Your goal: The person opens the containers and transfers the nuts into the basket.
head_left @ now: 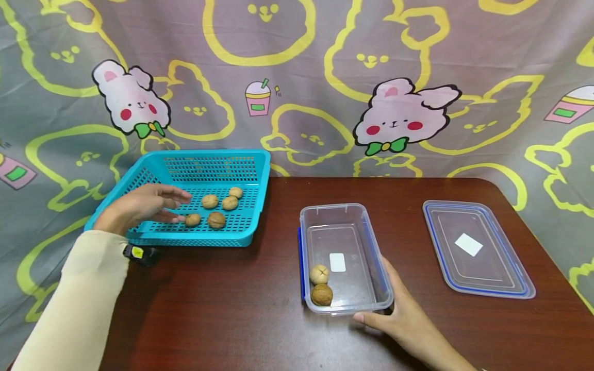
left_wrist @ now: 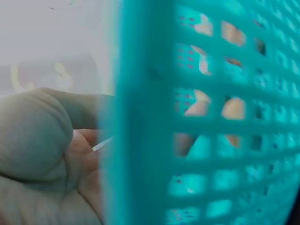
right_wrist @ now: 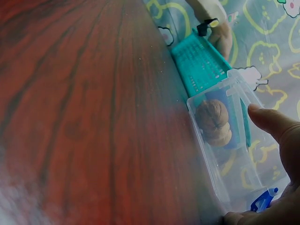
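My left hand [head_left: 150, 203] reaches into a turquoise plastic basket [head_left: 252, 238], with its fingers spread apart. The thumb tip is right at a small walnut [head_left: 192, 220]. A darker walnut [head_left: 216, 220] and several paler ones [head_left: 229, 203] lie just to the right of it on the basket floor. In the left wrist view the basket's slotted wall [left_wrist: 145, 117] hides the fingers in part. My right hand [head_left: 406, 312] holds the near right corner of a clear plastic container [head_left: 345, 309], thumb at the front and fingers along the side. Inside it sit a pale walnut [head_left: 319, 274] and a brown walnut [head_left: 322, 295].
A clear lid [head_left: 478, 250] with a blue seal lies on the right of the dark wooden table [head_left: 223, 304]. One blue latch flap [head_left: 301, 263] hangs at the container's left side. A patterned cloth [head_left: 306, 87] hangs behind the table.
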